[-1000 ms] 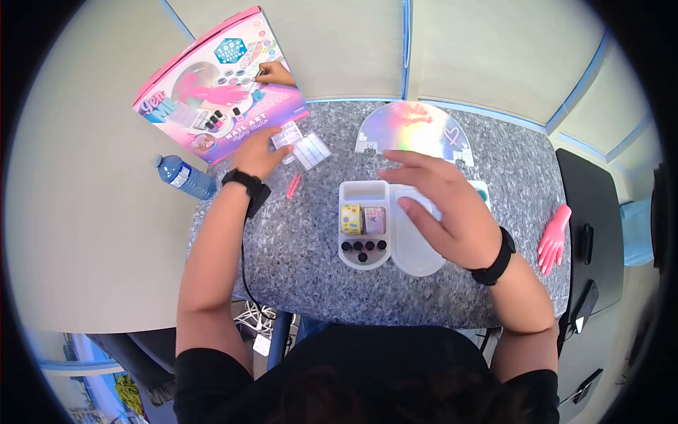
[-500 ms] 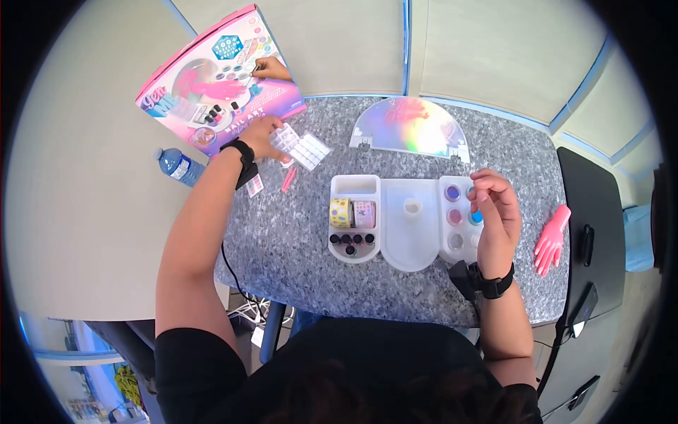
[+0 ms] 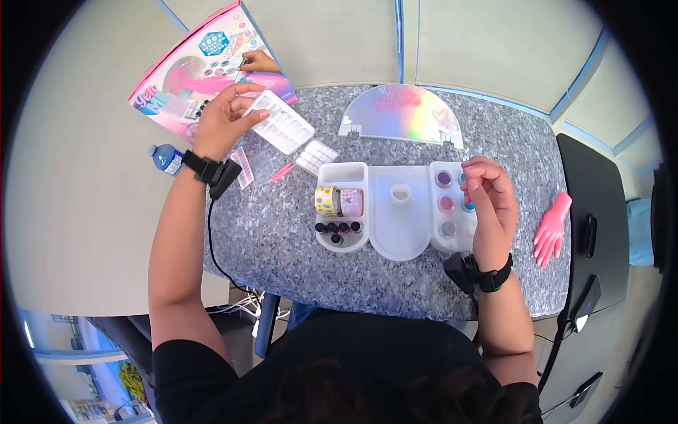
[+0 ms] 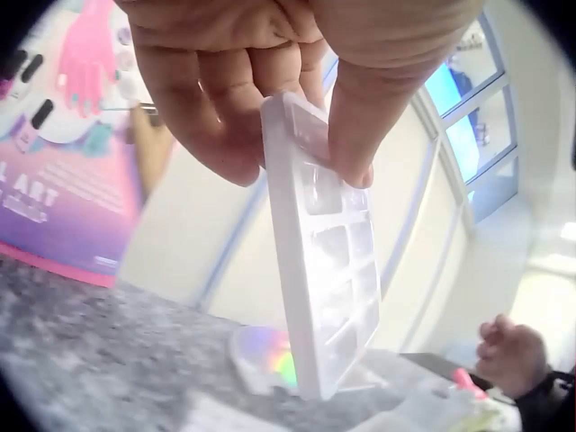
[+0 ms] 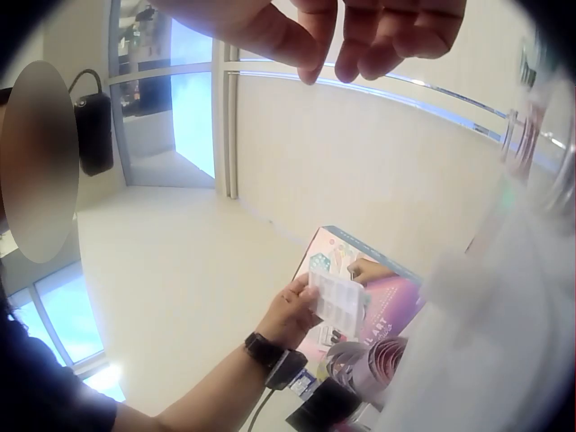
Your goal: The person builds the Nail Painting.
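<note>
My left hand pinches a white compartment tray between thumb and fingers, raised in front of the box. In the left wrist view the tray hangs upright, its rows of cells facing right. A second white compartment piece lies on the table below it, beside pink tweezers and a small pink-and-white sheet. My right hand hovers over the right section of the white organizer, near its colored pots. In the right wrist view its fingers hang loosely curled, holding nothing.
The organizer's left section holds a yellow tape roll, a pink one and several black-capped bottles. Behind stands a holographic half-round panel. A nail art box, a water bottle and a pink model hand are around.
My left hand has lifted the compartment tray off the other piece, toward me and left. My right hand has drawn back from over the organizer's middle to its right side, fingers curling loosely.
</note>
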Motion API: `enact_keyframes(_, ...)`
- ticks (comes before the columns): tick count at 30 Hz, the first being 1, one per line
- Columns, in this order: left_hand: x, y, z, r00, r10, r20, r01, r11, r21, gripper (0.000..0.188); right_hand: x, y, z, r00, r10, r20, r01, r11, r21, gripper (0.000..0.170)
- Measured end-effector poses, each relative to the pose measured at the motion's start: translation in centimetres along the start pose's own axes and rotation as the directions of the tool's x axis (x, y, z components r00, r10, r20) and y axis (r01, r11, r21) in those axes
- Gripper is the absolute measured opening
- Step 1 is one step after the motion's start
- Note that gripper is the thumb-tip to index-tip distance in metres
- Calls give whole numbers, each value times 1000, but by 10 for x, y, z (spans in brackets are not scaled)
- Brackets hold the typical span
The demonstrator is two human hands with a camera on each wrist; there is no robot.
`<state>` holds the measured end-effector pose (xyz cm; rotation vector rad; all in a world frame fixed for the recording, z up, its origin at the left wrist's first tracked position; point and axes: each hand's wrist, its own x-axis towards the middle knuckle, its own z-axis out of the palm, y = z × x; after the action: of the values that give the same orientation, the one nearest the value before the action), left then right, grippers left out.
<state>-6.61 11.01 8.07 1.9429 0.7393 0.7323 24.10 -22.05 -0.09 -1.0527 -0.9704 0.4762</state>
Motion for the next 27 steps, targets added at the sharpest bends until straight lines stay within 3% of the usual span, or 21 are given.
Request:
enact_keyframes(2,-11,14,20,998,60,9,-60,998,-27,42,0,-2,1,1000,8,-9,-8,1000,-1,15)
enact_keyframes(4,-24,31,49,988,120,93,-127,990,67,39,-1,-2,1,1000,21,-12,-21,1000,1,15)
enact_keyframes(8,-21,35,86,963,102,248,-140,980,139,38,-1,3,1,1000,13,-4,-13,1000,-4,14)
enact_keyframes(10,-14,33,94,970,107,216,-120,992,46,35,1,6,0,1000,12,-5,-12,1000,-10,14)
enact_keyframes(12,-8,41,91,959,78,272,-166,932,321,32,0,9,-2,1000,15,-9,-15,1000,-4,13)
enact_keyframes(16,-5,27,93,971,108,214,-162,954,254,32,-1,7,-2,999,36,-15,-36,999,-2,13)
enact_keyframes(18,-6,28,94,951,9,309,-123,928,351,34,-1,7,-2,999,34,12,-33,999,-31,12)
enact_keyframes(22,-3,17,100,946,33,321,-151,925,350,31,-2,7,1,1000,25,13,-25,999,-33,13)
enact_keyframes(24,6,0,95,942,193,273,-283,896,341,30,-2,6,2,998,56,6,-56,998,-17,13)
enact_keyframes(27,19,-42,69,977,119,175,-185,879,439,41,-1,4,1,998,55,-5,-55,998,-15,14)
